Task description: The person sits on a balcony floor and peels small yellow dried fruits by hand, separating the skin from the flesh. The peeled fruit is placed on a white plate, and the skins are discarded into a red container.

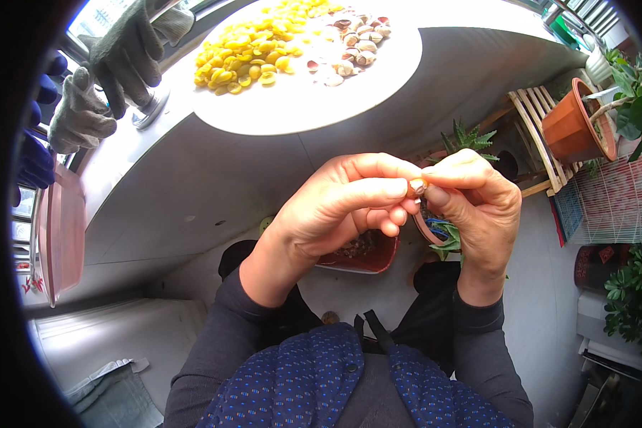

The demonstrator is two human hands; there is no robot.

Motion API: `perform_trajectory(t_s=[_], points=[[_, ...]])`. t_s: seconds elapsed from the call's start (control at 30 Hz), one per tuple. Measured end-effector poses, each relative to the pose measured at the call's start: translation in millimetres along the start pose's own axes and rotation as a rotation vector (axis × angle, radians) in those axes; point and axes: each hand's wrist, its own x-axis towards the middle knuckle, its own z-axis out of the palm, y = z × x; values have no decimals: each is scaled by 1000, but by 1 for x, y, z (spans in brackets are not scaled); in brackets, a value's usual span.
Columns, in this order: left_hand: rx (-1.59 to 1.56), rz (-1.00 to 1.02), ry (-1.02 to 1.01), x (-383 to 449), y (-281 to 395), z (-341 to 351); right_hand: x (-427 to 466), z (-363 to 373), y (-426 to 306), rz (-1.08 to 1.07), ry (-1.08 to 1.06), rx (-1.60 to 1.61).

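Note:
My left hand (334, 206) and my right hand (476, 200) meet in front of me at thumb and fingertips. Between them they pinch a small nut (418, 186), with pale, broken shell and a trace of orange-yellow showing. The fingertips hide much of it. Beyond my hands, a white round board (278, 115) bears a heap of yellow kernels (246, 59), some of them halves. To their right lies a smaller pile of cracked nuts (361, 45) in pale shells. Below my hands is a red container (382, 262) with brownish bits inside, partly covered by my left hand.
Grey work gloves (125, 56) and blue gloves (35, 155) hang at the left by the window, above a pink plastic basin (61, 235). On the right are a wooden slatted stand (537, 134), an orange plant pot (572, 125) and a wire cage (615, 203). A spiky potted plant (468, 142) stands behind my right hand.

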Motion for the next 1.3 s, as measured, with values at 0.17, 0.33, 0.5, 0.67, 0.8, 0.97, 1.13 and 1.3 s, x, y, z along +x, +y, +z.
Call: perform_trajectory(t_s=[0.17,0.33,0.5,0.67,0.8,0.97,1.13,1.3], points=[[13,16,-29,0,0,-3,-7,4,-18,-45,-91,271],[21,97,-40,2,-8,-7,-42,14,-58,-122,-329,560],[13,121,-63,8,-16,-8,-47,15,-73,-403,-266,434],[26,132,-83,8,-16,-7,-43,15,-75,-404,-255,411],[28,148,-105,8,-17,-7,-45,12,-71,-392,-242,394],[67,159,-89,8,-15,-10,-43,12,-70,-391,-233,341],[67,154,-58,5,-15,-7,-40,14,-72,-381,-188,234],[56,159,-8,4,-15,-2,-29,3,-65,-315,-59,-14]])
